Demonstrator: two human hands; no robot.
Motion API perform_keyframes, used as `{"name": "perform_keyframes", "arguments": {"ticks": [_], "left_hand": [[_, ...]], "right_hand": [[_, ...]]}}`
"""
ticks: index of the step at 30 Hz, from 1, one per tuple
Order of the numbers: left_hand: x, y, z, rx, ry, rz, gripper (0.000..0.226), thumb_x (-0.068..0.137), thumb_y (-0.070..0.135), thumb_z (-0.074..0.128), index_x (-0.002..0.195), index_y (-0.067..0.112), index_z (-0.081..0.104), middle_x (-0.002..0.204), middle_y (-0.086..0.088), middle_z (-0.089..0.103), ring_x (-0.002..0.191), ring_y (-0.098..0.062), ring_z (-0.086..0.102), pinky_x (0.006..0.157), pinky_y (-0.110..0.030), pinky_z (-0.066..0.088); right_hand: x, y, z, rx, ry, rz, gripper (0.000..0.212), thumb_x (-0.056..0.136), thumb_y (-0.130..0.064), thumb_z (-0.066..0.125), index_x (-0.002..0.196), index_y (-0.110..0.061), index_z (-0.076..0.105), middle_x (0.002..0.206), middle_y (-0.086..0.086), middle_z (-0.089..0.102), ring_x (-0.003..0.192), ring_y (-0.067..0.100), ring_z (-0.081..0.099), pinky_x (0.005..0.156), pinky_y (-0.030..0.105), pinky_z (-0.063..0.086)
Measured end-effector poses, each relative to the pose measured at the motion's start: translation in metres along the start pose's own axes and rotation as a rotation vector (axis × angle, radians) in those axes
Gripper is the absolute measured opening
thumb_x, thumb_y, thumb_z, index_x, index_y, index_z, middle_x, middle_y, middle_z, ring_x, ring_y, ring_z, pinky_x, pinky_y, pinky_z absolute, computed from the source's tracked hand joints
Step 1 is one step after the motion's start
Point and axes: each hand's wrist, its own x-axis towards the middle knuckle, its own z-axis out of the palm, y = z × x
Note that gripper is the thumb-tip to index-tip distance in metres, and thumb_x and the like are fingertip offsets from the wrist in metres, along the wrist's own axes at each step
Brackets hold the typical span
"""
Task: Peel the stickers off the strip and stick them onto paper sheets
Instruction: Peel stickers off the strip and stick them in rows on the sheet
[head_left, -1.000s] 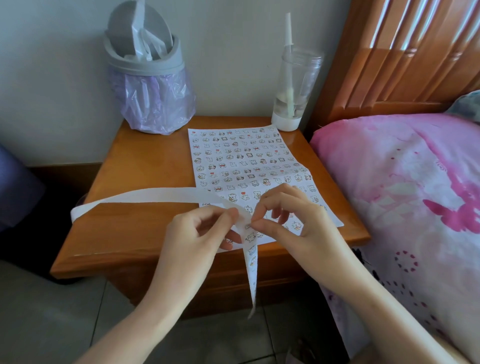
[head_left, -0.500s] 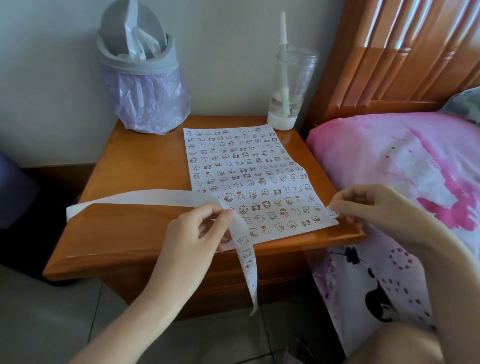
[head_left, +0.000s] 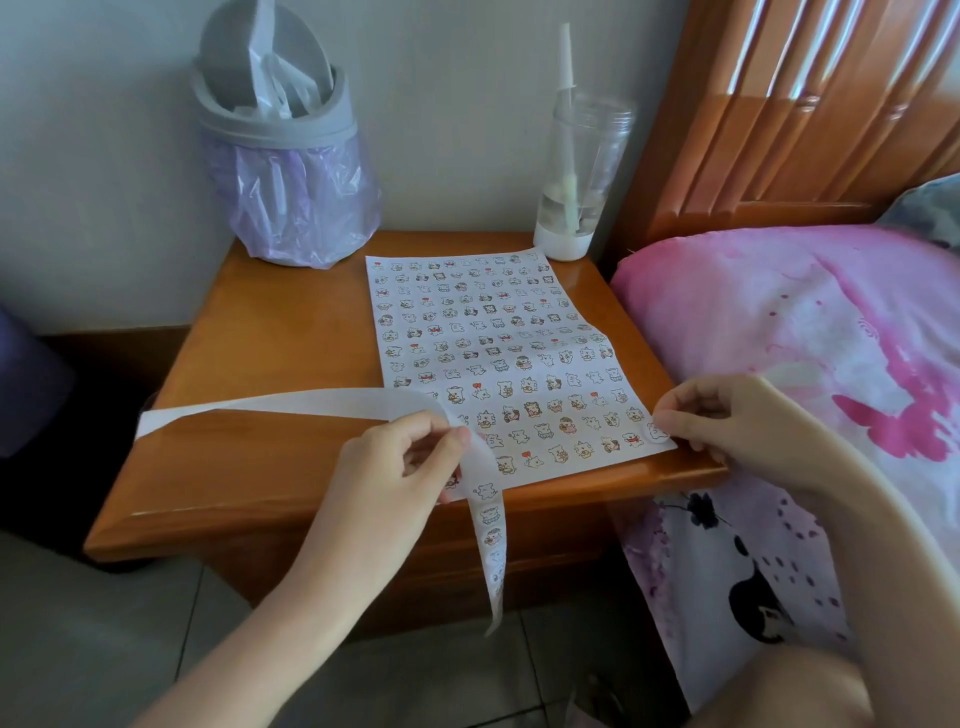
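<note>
A long white paper backing strip (head_left: 291, 404) runs from the left edge of the orange-brown wooden worktop (head_left: 270, 338) across its near part to the left hand (head_left: 395, 462). There it folds over and hangs past the near edge toward the floor. The hanging tail carries small cartoon stickers; the run to the left looks bare. The left hand's fingers (head_left: 441, 431) pinch the strip right at the fold.

The right hand (head_left: 737, 415) is at the near right corner of the white paper sheet (head_left: 493, 332), which lies flat on the worktop with rows of stickers across nearly all of it. Its fingers (head_left: 675, 410) are curled and pinch a small round white sticker (head_left: 657, 432) at that corner. Whether the sticker already touches the paper cannot be told.

The sticker is likely almost weightless, thin and limp, with a tacky back that could curl onto itself or cling to skin. It is best held by its very edge and smoothed down from one side. The strip looks light, floppy and probably slick, so it suits a grip close to the next sticker, bent sharply there to lift that sticker's edge. The sheet is light too and may shift or lift unless pressed flat.

On the far side of the worktop a grey swing-lid bin lined with a lilac plastic bag (head_left: 285, 171) stands to the left, and a clear plastic jar with a white base (head_left: 576, 176) stands to the right. A pink patterned bed cover (head_left: 805, 332) lies to the right.
</note>
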Motion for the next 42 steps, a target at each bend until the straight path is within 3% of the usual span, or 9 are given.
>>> {"name": "perform_keyframes", "arguments": {"ticks": [7, 20, 26, 30, 37, 42], "left_hand": [[0.001, -0.001, 0.000, 0.009, 0.007, -0.009, 0.010, 0.087, 0.030, 0.056, 0.081, 0.030, 0.064, 0.069, 0.018, 0.067, 0.064, 0.002, 0.064, 0.067, -0.028, 0.060], [0.001, -0.002, 0.001, 0.022, 0.002, 0.005, 0.009, 0.087, 0.029, 0.056, 0.081, 0.031, 0.063, 0.070, 0.023, 0.063, 0.066, 0.007, 0.063, 0.058, -0.012, 0.054], [0.001, -0.001, 0.001, 0.034, 0.006, 0.004, 0.010, 0.088, 0.029, 0.056, 0.081, 0.029, 0.064, 0.075, 0.020, 0.065, 0.065, 0.005, 0.063, 0.062, -0.018, 0.057], [0.001, -0.002, 0.001, 0.053, 0.001, 0.007, 0.009, 0.088, 0.030, 0.056, 0.084, 0.028, 0.064, 0.079, 0.019, 0.065, 0.070, 0.005, 0.063, 0.063, -0.018, 0.058], [0.002, -0.001, 0.001, 0.071, 0.007, 0.018, 0.009, 0.088, 0.030, 0.056, 0.083, 0.028, 0.064, 0.079, 0.019, 0.065, 0.068, 0.008, 0.063, 0.058, -0.012, 0.053], [0.001, -0.002, 0.001, 0.086, 0.020, 0.028, 0.012, 0.088, 0.029, 0.056, 0.085, 0.022, 0.066, 0.077, 0.017, 0.066, 0.068, 0.009, 0.062, 0.053, -0.007, 0.047]], "right_hand": [[0.002, 0.001, 0.002, -0.021, -0.003, 0.000, 0.004, 0.086, -0.019, 0.065, 0.083, -0.016, 0.068, 0.062, -0.006, 0.061, 0.045, -0.005, 0.048, 0.047, 0.011, 0.041], [0.003, 0.003, 0.006, -0.038, 0.032, -0.013, 0.003, 0.086, -0.014, 0.066, 0.082, -0.014, 0.067, 0.068, -0.002, 0.063, 0.053, 0.004, 0.050, 0.047, 0.007, 0.040], [0.005, 0.005, 0.007, -0.044, 0.041, -0.022, 0.002, 0.085, -0.012, 0.066, 0.083, -0.013, 0.067, 0.071, 0.000, 0.064, 0.056, 0.006, 0.051, 0.047, 0.007, 0.039], [0.005, 0.006, 0.009, -0.063, 0.060, -0.032, 0.001, 0.085, -0.014, 0.067, 0.083, -0.014, 0.068, 0.075, 0.001, 0.065, 0.058, 0.005, 0.052, 0.050, 0.008, 0.040], [0.006, 0.007, 0.011, -0.121, 0.092, -0.036, 0.004, 0.082, -0.018, 0.070, 0.081, -0.020, 0.068, 0.082, -0.002, 0.067, 0.077, 0.012, 0.060, 0.072, 0.025, 0.047], [0.005, 0.008, 0.010, -0.124, 0.086, -0.052, 0.006, 0.079, -0.020, 0.074, 0.078, -0.022, 0.068, 0.072, -0.005, 0.062, 0.065, 0.008, 0.052, 0.062, 0.021, 0.041]]}}
